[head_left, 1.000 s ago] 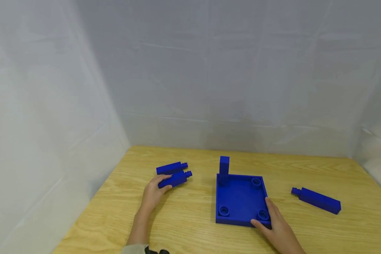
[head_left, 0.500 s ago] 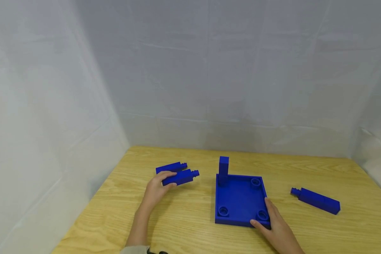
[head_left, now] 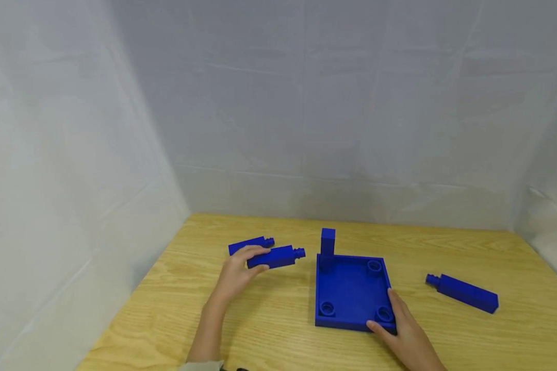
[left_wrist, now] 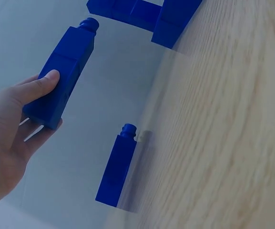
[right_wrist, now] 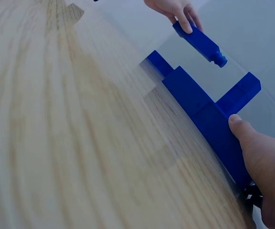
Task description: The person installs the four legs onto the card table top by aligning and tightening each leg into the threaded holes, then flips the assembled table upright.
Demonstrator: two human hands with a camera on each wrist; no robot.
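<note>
From the head camera, the left hand (head_left: 235, 273) grips one blue peg (head_left: 275, 257) at its square end, fingers (head_left: 252, 251) curled over the top and thumb underneath, holding it level above the tabletop (head_left: 269, 319) with its round stud pointing toward the blue tray (head_left: 351, 291). A second blue peg (head_left: 249, 244) lies on the wood just behind the hand. The right hand (head_left: 406, 332) rests on the tray's near right corner, fingers laid along the right wall and thumb against the front edge. An upright blue post (head_left: 327, 247) stands in the tray's far left corner; the other three corners show round sockets. A third peg (head_left: 463, 292) lies well apart on the right.

The left wrist camera shows the thumb across the side of the held peg (left_wrist: 63, 78), other fingers curled beneath it; the lying peg (left_wrist: 117, 165) rests on the wood beside it.

The right wrist camera shows the right thumb (right_wrist: 244, 133) pressed against the tray wall (right_wrist: 199, 112), the post (right_wrist: 239, 94) rising beyond, and the left hand (right_wrist: 175, 9) holding its peg (right_wrist: 200, 44) in the air past the tray
</note>
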